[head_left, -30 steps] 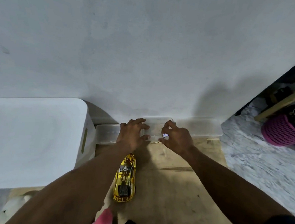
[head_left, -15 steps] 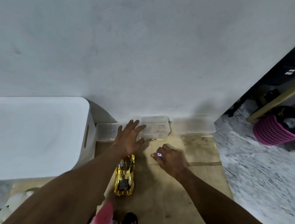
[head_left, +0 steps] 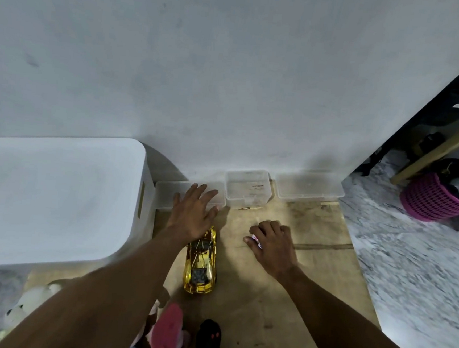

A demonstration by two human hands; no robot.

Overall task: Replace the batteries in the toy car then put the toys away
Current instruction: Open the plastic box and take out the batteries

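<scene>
While a second ago both hands were up at the small clear containers against the wall, we now see them apart and pulled back. Going left to right: the big white bin (head_left: 54, 197) sits unmoved at far left. Next, our left hand (head_left: 193, 215) is spread flat, fingers wide, holding nothing, fingertips over the leftmost clear tray (head_left: 165, 196); it has slid left and down off the middle container (head_left: 248, 188), which now shows uncovered. Just under that wrist lies the gold toy car (head_left: 201, 263), nose toward the wall, same spot on the wooden board (head_left: 309, 292), touching neither hand as far as we can tell. Right of it, our right hand (head_left: 270, 245) has drawn back from the middle container onto the board, fingers curled around a small pink-white item (head_left: 256, 239), likely a battery or its wrapper, too small to be sure. We judge the fetch is done and battery swap comes next. The car is nearer the left hand, beside the right. Plush toys (head_left: 167, 329) and a black remote (head_left: 209, 341) wait at the bottom edge.
</scene>
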